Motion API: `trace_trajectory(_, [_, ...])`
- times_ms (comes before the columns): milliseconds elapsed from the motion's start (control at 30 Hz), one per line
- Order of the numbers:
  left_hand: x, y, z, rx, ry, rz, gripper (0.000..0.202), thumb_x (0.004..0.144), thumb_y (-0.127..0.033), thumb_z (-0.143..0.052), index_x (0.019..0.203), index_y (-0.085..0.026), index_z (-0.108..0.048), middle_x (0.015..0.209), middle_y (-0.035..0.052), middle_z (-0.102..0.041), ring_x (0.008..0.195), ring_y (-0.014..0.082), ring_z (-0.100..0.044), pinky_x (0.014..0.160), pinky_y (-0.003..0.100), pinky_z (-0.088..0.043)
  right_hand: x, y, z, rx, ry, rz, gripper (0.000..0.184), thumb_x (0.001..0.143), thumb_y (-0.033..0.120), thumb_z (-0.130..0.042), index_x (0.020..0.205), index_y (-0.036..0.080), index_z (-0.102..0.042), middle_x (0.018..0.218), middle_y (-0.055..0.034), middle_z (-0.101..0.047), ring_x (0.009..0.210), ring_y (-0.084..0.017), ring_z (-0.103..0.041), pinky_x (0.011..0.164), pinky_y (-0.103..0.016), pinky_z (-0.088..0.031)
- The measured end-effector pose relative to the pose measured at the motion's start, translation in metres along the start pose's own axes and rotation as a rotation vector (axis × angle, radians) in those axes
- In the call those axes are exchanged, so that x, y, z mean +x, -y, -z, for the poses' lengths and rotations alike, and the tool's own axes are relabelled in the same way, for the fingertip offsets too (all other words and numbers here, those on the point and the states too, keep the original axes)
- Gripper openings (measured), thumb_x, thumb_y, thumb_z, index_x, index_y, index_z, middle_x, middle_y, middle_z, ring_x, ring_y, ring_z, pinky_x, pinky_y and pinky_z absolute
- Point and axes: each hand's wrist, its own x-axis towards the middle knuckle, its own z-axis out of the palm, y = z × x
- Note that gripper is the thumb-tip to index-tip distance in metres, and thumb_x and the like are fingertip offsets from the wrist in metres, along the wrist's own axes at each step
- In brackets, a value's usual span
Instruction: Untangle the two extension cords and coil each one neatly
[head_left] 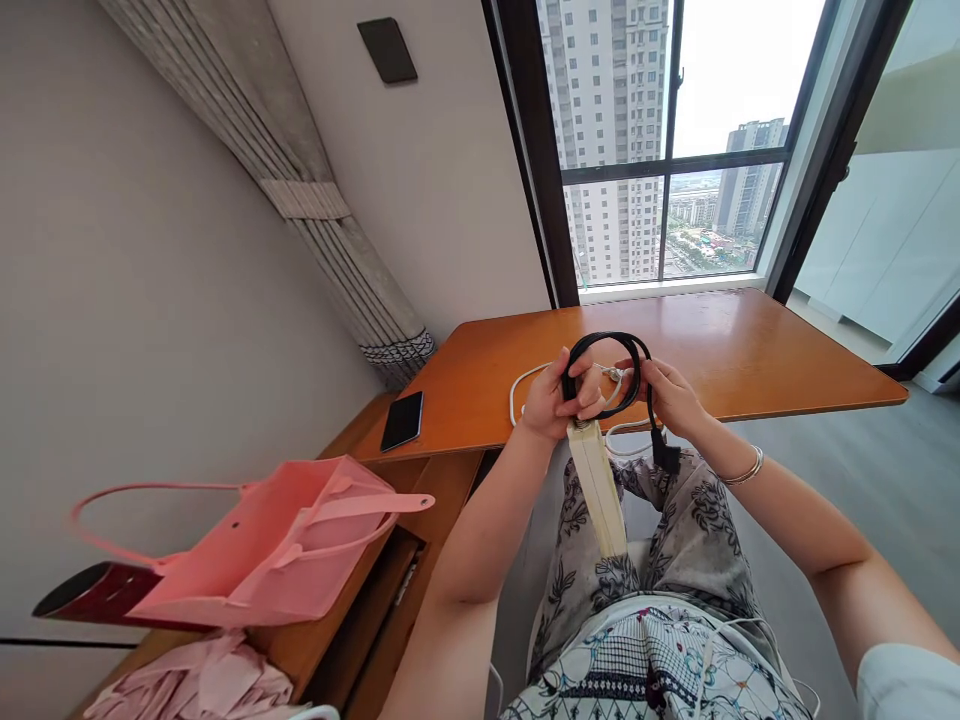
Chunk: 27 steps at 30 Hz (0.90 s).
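Note:
A black power cord is looped into a coil above my lap. My left hand grips the left side of the coil, its fingers wrapped round the strands. The fingers of my right hand pinch the cord on the right side, and its black plug hangs below them. Under my left hand hangs a cream-coloured power strip, its lower end at my lap. Behind the coil a white cable lies on the table's near edge and droops over it; part of it is hidden by my hands.
The wooden table stands in front of me, below a window. A phone lies at its left end. To my left, a pink bag, a dark red cylindrical object and pink cloth rest on a wooden cabinet with an open drawer.

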Motion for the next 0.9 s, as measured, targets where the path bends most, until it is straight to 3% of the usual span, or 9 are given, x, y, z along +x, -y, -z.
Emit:
trace_trajectory(100, [0.001,-0.001,-0.006,-0.008,-0.064,-0.089,0.046,0.105,-0.045,-0.021,0.066,-0.021,-0.027,0.062,0.0014,-0.068,0.028,0.0053,-0.026,0.04,0.022,-0.04,-0.005,-0.013,-0.003,-0.012,-0.045,-0.034,0.054,0.082,0.07,-0.061,0.109,0.024,-0.069,0.088,-0.0025,-0.068,0.074,-0.015,-0.063,0.069,-0.03,-0.054])
trace_trajectory(167, [0.001,-0.002,-0.008,0.009,-0.063,-0.129,0.045,0.105,-0.043,-0.023,0.066,-0.021,-0.027,0.084,0.0053,-0.076,0.034,0.0067,-0.039,0.049,0.026,-0.049,-0.007,-0.02,-0.001,-0.101,-0.12,0.007,0.047,0.082,0.064,-0.064,0.107,0.025,-0.068,0.092,-0.0024,-0.068,0.08,-0.015,-0.062,0.073,-0.03,-0.053])
trace_trajectory(300, [0.001,-0.004,-0.006,0.043,-0.064,-0.155,0.045,0.103,-0.045,-0.033,0.066,-0.02,-0.03,0.109,0.0064,-0.077,0.04,0.0075,-0.048,0.058,0.03,-0.055,-0.007,-0.027,0.007,-0.356,-0.231,0.13,0.036,0.081,0.056,-0.068,0.084,0.021,-0.069,0.089,-0.0037,-0.065,0.081,-0.015,-0.059,0.075,-0.03,-0.05])
trace_trajectory(500, [0.006,0.003,0.001,0.148,0.044,-0.153,0.045,0.105,-0.039,-0.028,0.065,-0.019,-0.034,0.111,0.0075,-0.077,0.033,0.0052,-0.042,0.05,0.028,-0.051,-0.008,-0.026,0.007,-0.312,-0.086,-0.039,0.046,0.084,0.055,-0.062,0.115,0.021,-0.061,0.089,-0.0009,-0.061,0.06,-0.01,-0.053,0.054,-0.026,-0.046])
trace_trajectory(600, [0.007,0.007,0.0,0.17,0.091,-0.17,0.045,0.104,-0.039,-0.032,0.064,-0.019,-0.038,0.116,0.0087,-0.075,0.035,0.0057,-0.047,0.054,0.03,-0.053,-0.008,-0.026,0.004,-0.373,0.002,-0.069,0.038,0.087,0.054,-0.056,0.101,0.019,-0.064,0.08,-0.0007,-0.059,0.064,-0.012,-0.054,0.058,-0.027,-0.047])
trace_trajectory(667, [0.008,0.01,0.001,0.177,0.083,-0.172,0.044,0.1,-0.042,-0.045,0.064,-0.018,-0.041,0.122,0.009,-0.073,0.048,0.0096,-0.061,0.063,0.032,-0.057,-0.008,-0.026,0.004,-0.453,0.09,-0.044,0.036,0.09,0.052,-0.051,0.09,0.019,-0.064,0.079,-0.0024,-0.061,0.07,-0.015,-0.056,0.065,-0.029,-0.048])
trace_trajectory(733, [0.009,0.014,0.002,0.217,0.094,-0.178,0.041,0.092,-0.045,-0.061,0.065,-0.018,-0.046,0.129,0.0096,-0.069,0.079,0.0188,-0.074,0.079,0.036,-0.058,-0.008,-0.022,0.006,-0.576,0.178,0.009,0.033,0.093,0.047,-0.048,0.085,0.019,-0.064,0.082,-0.0045,-0.063,0.078,-0.017,-0.058,0.074,-0.032,-0.048])
trace_trajectory(833, [0.011,0.022,0.008,0.375,0.17,-0.227,0.04,0.08,-0.052,-0.075,0.073,-0.018,-0.056,0.142,0.0107,-0.06,0.125,0.0326,-0.062,0.1,0.042,-0.051,-0.008,-0.011,0.01,-0.773,0.301,0.023,0.029,0.095,0.039,-0.047,0.078,0.02,-0.061,0.078,-0.0046,-0.063,0.075,-0.018,-0.056,0.074,-0.034,-0.046])
trace_trajectory(900, [0.013,0.027,0.013,0.509,0.218,-0.269,0.039,0.078,-0.056,-0.075,0.082,-0.02,-0.062,0.149,0.0105,-0.054,0.14,0.0349,-0.048,0.109,0.045,-0.043,-0.008,-0.002,0.013,-0.796,0.362,-0.018,0.029,0.095,0.038,-0.048,0.073,0.021,-0.056,0.072,-0.0032,-0.061,0.069,-0.017,-0.053,0.07,-0.033,-0.045])
